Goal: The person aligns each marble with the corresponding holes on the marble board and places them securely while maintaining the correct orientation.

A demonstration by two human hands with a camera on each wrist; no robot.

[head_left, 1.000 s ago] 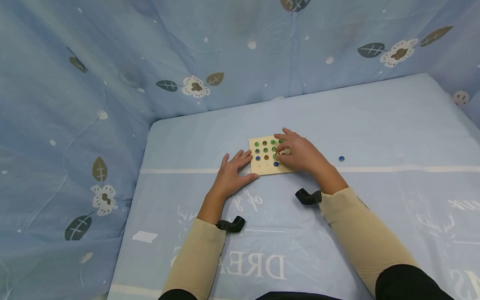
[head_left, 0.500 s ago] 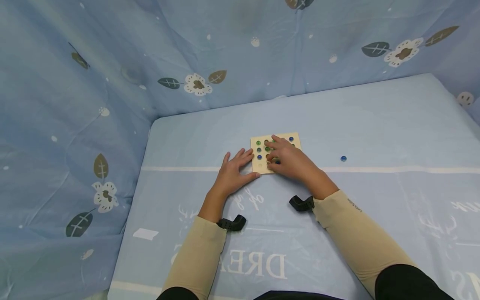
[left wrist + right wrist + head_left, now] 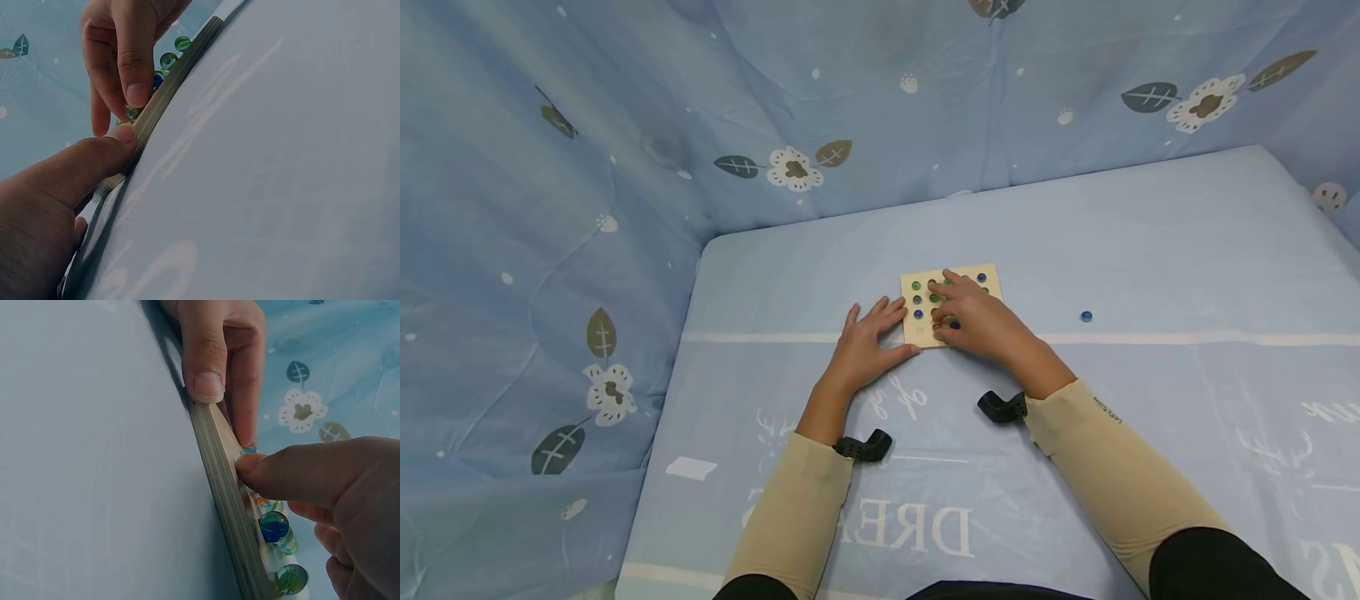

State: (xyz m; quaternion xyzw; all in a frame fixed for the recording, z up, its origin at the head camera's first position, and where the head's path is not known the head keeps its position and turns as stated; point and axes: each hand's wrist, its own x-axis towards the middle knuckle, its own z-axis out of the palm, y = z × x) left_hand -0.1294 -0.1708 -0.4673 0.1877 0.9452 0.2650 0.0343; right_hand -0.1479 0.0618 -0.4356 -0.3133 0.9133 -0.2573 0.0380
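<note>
A pale wooden board [image 3: 990, 273] with rows of glass marbles lies on the table. My left hand [image 3: 867, 354] rests at its left front corner, fingers spread along the left edge and thumb [image 3: 208, 385] against the front edge. My right hand [image 3: 977, 315] is over the board and pinches a small glass marble [image 3: 131, 112] low over the front row, mostly hidden by the fingertips. A hole [image 3: 921, 330] without a marble shows left of these fingertips. Beside the right thumb stands a blue marble [image 3: 274, 528], and green marbles [image 3: 169, 60] sit farther along the board.
One loose blue marble [image 3: 1086, 317] lies on the table [image 3: 1150, 250] to the right of the board. A white patch [image 3: 691, 468] is at the left. Patterned blue cloth [image 3: 880, 108] hangs behind and to the left of the table.
My right hand has moved left and slightly nearer, from the board's right part to its front row, and has kept still for the last half second. The left hand stays at the corner.
</note>
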